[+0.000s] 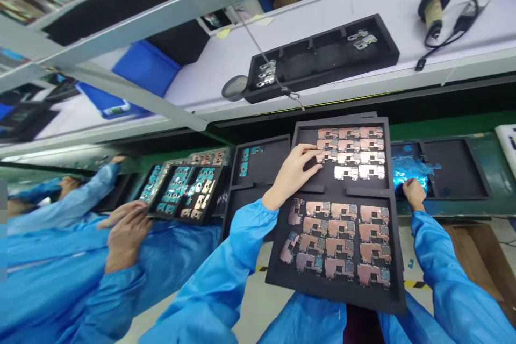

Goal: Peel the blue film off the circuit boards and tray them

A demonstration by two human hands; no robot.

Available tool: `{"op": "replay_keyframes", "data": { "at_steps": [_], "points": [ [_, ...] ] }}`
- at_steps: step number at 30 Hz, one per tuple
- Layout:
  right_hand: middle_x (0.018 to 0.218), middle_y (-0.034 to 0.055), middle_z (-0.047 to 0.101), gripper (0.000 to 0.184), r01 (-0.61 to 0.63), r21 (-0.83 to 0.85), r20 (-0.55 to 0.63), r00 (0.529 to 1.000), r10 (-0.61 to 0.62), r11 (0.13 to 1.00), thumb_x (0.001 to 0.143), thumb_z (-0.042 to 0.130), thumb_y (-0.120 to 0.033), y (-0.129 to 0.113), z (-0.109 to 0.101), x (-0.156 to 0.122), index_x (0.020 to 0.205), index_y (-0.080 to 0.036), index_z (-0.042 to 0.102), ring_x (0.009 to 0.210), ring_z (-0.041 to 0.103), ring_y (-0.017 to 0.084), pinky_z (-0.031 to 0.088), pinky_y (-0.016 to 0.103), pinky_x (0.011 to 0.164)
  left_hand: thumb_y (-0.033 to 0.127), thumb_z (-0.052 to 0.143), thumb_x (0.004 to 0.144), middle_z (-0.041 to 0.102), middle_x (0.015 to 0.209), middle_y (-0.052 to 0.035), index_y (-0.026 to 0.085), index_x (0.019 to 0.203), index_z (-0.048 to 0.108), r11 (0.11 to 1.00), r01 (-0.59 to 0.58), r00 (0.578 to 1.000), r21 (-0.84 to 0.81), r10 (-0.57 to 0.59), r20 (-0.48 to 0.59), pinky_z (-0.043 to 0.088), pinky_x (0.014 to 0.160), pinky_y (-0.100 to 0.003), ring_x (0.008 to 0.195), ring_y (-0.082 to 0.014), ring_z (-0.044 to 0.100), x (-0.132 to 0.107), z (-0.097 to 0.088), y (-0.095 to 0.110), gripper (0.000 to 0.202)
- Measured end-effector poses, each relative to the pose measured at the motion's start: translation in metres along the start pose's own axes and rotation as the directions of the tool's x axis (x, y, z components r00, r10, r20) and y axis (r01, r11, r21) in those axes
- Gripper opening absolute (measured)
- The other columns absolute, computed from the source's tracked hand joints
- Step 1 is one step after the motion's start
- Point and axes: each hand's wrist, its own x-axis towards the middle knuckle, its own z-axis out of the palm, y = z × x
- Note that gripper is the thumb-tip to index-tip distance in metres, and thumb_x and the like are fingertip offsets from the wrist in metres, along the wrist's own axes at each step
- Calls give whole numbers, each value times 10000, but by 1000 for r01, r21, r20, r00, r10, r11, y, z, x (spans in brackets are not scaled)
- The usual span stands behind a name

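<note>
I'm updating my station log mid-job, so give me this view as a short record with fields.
Left hand: fingertips at a copper-coloured board in the main tray; grip unclear
Right hand: curled at shiny blue film in the side tray; grip unclear
Main tray: black, boards in both compartments
Co-worker's hands: beside another board tray
Shelf: black parts tray, corded tool

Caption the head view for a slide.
Left grip at a circuit board in a black tray, right grip at blue pieces.

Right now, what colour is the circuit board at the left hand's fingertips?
The circuit board is mostly coppery pink, seen best in the head view.
</note>
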Motion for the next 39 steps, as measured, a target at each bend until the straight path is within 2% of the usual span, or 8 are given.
{"op": "replay_keyframes", "data": {
  "at_steps": [3, 5, 9, 15, 19, 27, 34, 39],
  "points": [
    [1400, 336, 647, 478, 68, -85, -66, 995, -74, 994, 1035, 475, -334, -5, -3, -10, 1381, -52, 645, 1287, 691, 431, 537, 553, 1052, 364, 641, 1066, 739, 1322, -94, 261, 1258, 775, 994, 110, 957, 1, -106, -269, 511, 1157, -441, 1280, -287, 676, -22, -32, -29, 256],
    [1467, 363, 596, 549, 103, -122, -103, 988, -116, 987, 1033, 454, -387, -9, -9, -17, 1442, -51, 598, 1305, 683, 479, 563, 595, 1013, 350, 532, 1102, 749, 1272, -113, 212, 1213, 766, 948, 316, 854, 20, -276, -440, 526, 1105, -415, 1231, -277, 684, -39, -51, -67, 294],
    [1368, 348, 679, 594, 113, -86, -220, 967, -130, 990, 1025, 356, -452, -4, -25, -22, 1399, -88, 639, 1268, 696, 563, 586, 680, 967, 169, 483, 1019, 743, 1199, -172, 130, 1135, 737, 706, 703, 665, 84, -612, -428, 517, 1057, -438, 1139, -297, 676, -66, -65, -162, 283],
    [1086, 230, 789, 559, 246, 36, -372, 903, -215, 969, 928, 476, -630, 64, -60, -58, 1248, -236, 710, 1090, 763, 534, 607, 683, 972, 78, 572, 938, 720, 1319, -174, 162, 1115, 720, 776, 624, 767, 95, -585, -264, 434, 1182, -486, 1279, -316, 599, -51, -45, -244, 245],
    [997, 183, 798, 500, 254, 16, -308, 921, -237, 967, 877, 505, -669, 116, -79, -114, 1103, -278, 719, 913, 785, 480, 635, 639, 838, 266, 647, 998, 730, 1174, -162, 194, 969, 668, 846, 528, 840, 71, -509, -185, 443, 1195, -500, 1226, -318, 609, -35, -48, -253, 81],
    [1077, 177, 820, 551, 176, 200, -279, 953, -116, 964, 863, 539, -702, 162, -71, -206, 1061, -224, 728, 864, 786, 379, 630, 554, 869, 754, 666, 822, 554, 711, -55, 294, 735, 535, 944, 329, 943, 12, -328, -51, 512, 1142, -652, 935, -362, 683, -23, -71, -263, 486],
    [1120, 173, 798, 584, 292, 235, -349, 916, -199, 927, 959, 514, -723, 128, -89, -231, 1048, -193, 742, 915, 755, 292, 608, 445, 865, 683, 742, 684, 460, 548, -7, 323, 659, 487, 921, 386, 918, -56, -390, -72, 624, 767, -593, 584, -304, 577, -37, -73, -250, 442],
    [1074, 112, 784, 463, 469, 308, -558, 794, -242, 828, 1032, 599, -630, 58, -142, -269, 1095, -205, 770, 856, 750, 248, 606, 394, 769, 722, 832, 580, 616, 577, -17, 278, 681, 528, 860, 485, 847, -155, -507, -160, 583, 560, -411, 554, -260, 638, -52, -98, -187, 547]
  ]
}}
